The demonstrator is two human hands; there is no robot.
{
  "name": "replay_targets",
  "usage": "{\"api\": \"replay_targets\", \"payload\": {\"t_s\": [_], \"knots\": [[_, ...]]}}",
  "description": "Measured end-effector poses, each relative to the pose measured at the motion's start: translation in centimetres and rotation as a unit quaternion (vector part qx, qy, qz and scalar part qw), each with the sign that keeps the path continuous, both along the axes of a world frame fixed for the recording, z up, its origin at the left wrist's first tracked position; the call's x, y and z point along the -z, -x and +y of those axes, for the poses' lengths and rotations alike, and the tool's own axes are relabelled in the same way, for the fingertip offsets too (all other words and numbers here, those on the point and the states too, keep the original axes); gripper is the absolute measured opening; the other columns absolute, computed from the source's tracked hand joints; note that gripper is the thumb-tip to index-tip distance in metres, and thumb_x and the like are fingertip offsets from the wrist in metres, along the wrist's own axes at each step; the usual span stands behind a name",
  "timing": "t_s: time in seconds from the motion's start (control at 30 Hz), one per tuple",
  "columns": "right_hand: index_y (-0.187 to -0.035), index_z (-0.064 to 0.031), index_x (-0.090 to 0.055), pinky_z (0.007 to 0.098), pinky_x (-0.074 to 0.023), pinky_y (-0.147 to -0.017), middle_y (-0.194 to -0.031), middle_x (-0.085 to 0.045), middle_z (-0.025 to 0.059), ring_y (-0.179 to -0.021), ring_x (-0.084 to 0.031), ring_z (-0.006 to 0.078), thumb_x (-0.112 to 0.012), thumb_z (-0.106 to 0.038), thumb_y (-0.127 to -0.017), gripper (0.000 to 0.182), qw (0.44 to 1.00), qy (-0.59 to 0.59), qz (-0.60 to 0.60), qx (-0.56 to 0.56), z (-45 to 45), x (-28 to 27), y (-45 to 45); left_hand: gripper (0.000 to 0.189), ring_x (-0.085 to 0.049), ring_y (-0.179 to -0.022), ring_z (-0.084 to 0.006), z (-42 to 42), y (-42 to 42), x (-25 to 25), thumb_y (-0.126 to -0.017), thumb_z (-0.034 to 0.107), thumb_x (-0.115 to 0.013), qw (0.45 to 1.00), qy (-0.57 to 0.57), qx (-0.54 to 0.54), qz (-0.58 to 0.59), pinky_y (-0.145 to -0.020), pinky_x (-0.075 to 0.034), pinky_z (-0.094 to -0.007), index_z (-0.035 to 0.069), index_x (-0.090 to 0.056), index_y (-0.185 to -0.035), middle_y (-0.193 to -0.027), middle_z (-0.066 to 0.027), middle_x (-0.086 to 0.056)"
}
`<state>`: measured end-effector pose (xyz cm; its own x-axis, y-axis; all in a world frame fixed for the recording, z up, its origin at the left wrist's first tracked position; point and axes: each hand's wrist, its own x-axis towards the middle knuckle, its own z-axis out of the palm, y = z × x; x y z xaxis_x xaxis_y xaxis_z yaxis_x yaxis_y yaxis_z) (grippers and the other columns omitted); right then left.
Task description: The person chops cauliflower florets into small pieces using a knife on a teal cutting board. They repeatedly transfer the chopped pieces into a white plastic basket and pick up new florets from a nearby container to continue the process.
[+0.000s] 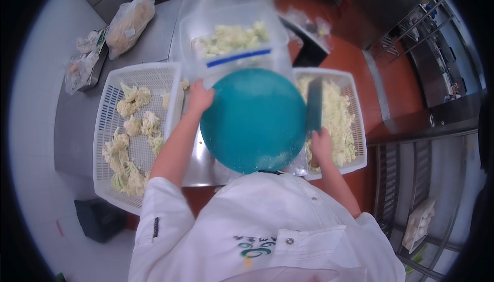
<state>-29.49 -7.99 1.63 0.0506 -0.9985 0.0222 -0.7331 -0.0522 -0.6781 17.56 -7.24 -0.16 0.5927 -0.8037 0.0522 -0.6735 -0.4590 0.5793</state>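
Note:
A round teal cutting board (252, 122) with a few pale scraps on it lies in front of me. My left hand (201, 96) is at its left rim, blurred, with the thumb over the edge; whether it grips the board is unclear. In my right hand (321, 145) is the handle of a cleaver (314, 104), its broad blade pointing away beside the board's right rim. Beneath the cleaver, a white basket (359, 135) holds chopped pale cauliflower (335, 122). Left of the board, a white perforated basket (99, 143) contains several cauliflower florets (133, 126).
Beyond the board stands a translucent plastic tub (187, 31) with cut cauliflower (235, 37). Bagged food (131, 25) and a tray of wrapped items (85, 64) occupy the steel table (73, 139) at left. A black bin (101, 218) stands below left, metal shelving (417, 166) at right.

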Motion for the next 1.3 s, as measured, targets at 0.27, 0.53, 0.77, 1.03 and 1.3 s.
{"api": "replay_targets", "payload": {"t_s": [0.27,0.53,0.77,1.03,1.3], "knots": [[-0.109,-0.0009,-0.064,0.0384,-0.0526,-0.061,-0.078,-0.067,0.0152,-0.065,-0.067,0.0246,-0.061,-0.023,-0.095,0.026,0.984,-0.17,-0.007,-0.061,6.6,-3.6,3.0,0.041,-0.049,-0.13,-0.0393,-7.7,-12.4,12.1,-0.101,0.042,-0.046,0.863,-0.404,0.118,-0.281,-0.109,-0.028,-0.0675,0.02,-0.074,-0.12,-0.133,-0.0129,-0.065],[-0.1,-0.0041,-0.059,0.0536,-0.0504,-0.075,-0.088,-0.067,0.0234,-0.085,-0.065,0.0452,-0.059,-0.026,-0.093,0.023,0.976,-0.194,0.069,-0.076,7.3,-4.8,1.5,0.054,-0.06,-0.116,-0.0466,-6.8,-4.6,7.3,-0.1,0.04,-0.039,0.95,-0.116,-0.252,0.14,-0.104,-0.044,-0.0506,0.003,-0.047,-0.139,-0.127,-0.027,-0.063],[-0.101,-0.0037,-0.057,0.0568,-0.0496,-0.077,-0.087,-0.066,0.0273,-0.087,-0.064,0.0482,-0.056,-0.025,-0.093,0.022,0.977,-0.166,0.07,-0.111,5.7,-4.5,-0.1,0.034,-0.061,-0.112,-0.0413,-2.0,-4.9,3.3,-0.088,0.021,-0.059,1.0,-0.006,-0.008,-0.028,-0.096,-0.048,-0.0469,0.0,-0.063,-0.114,-0.117,-0.023,-0.065],[-0.103,-0.001,-0.057,0.0541,-0.0507,-0.079,-0.092,-0.067,0.028,-0.09,-0.065,0.0471,-0.056,-0.023,-0.093,0.024,0.976,-0.184,0.056,-0.105,4.8,-4.0,0.0,0.025,-0.066,-0.099,-0.0355,3.6,11.3,-2.8,-0.079,0.004,-0.062,0.951,0.137,0.278,0.014,-0.084,-0.053,-0.0406,0.006,-0.062,-0.104,-0.128,-0.0187,-0.058],[-0.105,-0.0001,-0.058,0.0559,-0.051,-0.077,-0.092,-0.068,0.0283,-0.087,-0.065,0.0477,-0.057,-0.022,-0.094,0.025,0.977,-0.154,0.05,-0.14,5.5,-4.7,-0.7,0.027,-0.066,-0.096,-0.0376,6.7,16.6,-1.9,-0.088,0.02,-0.07,0.953,0.006,0.295,0.065,-0.08,-0.055,-0.046,0.012,-0.063,-0.113,-0.135,-0.0138,-0.053]]}}
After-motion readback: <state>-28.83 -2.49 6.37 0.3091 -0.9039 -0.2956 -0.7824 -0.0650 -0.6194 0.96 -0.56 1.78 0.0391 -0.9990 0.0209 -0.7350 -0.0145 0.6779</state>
